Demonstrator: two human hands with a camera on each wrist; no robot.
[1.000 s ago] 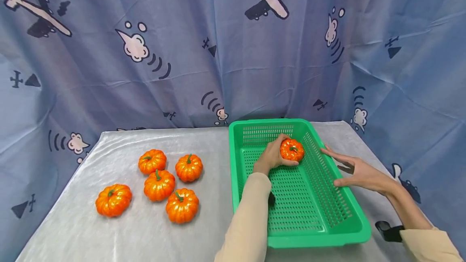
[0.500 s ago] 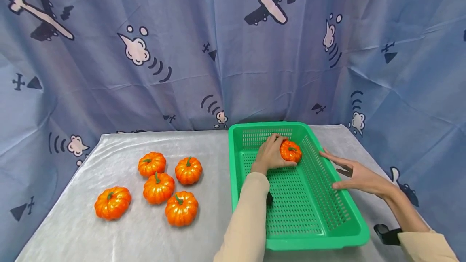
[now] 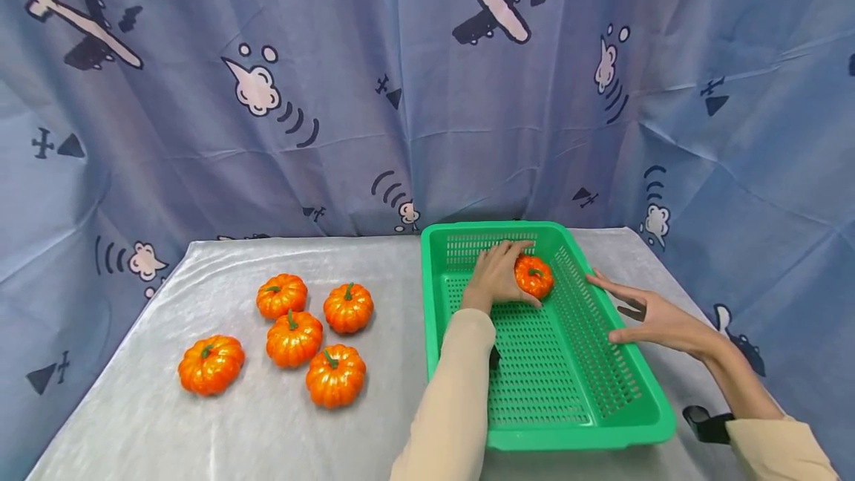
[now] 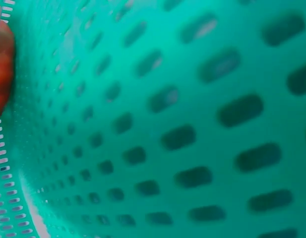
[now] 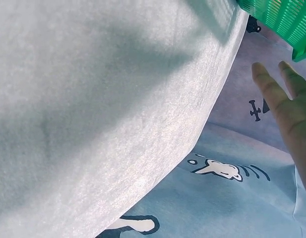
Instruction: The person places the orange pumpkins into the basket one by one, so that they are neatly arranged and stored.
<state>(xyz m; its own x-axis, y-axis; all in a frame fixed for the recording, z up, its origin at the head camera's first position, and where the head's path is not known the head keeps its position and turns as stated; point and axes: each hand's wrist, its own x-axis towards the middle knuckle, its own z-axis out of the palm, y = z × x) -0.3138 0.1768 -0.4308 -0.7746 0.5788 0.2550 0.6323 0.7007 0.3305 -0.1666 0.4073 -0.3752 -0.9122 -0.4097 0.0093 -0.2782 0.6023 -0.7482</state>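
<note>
A small orange pumpkin (image 3: 534, 277) with a green stem sits at the far right corner inside a green plastic basket (image 3: 581, 436). My left hand (image 3: 497, 277) is just left of it, thumb and fingers spread apart around its near side. The left wrist view is filled by the basket's slotted wall (image 4: 182, 136), with part of the pumpkin (image 4: 1, 69) at the left edge. Outside the basket, my right hand (image 3: 657, 321) has its straight fingers and thumb at the right rim. Two of its fingers also show below the basket edge in the right wrist view.
Several more orange pumpkins, among them a front-left pumpkin (image 3: 211, 365) and a front-right pumpkin (image 3: 335, 376), lie on the grey cloth-covered table (image 3: 254, 429) left of the basket. A blue patterned curtain (image 3: 334, 95) hangs behind the table.
My left hand's fingers have loosened from the pumpkin and spread, drawing slightly left. The pumpkin stays in the basket's far right corner. My right hand remains at the rim.
</note>
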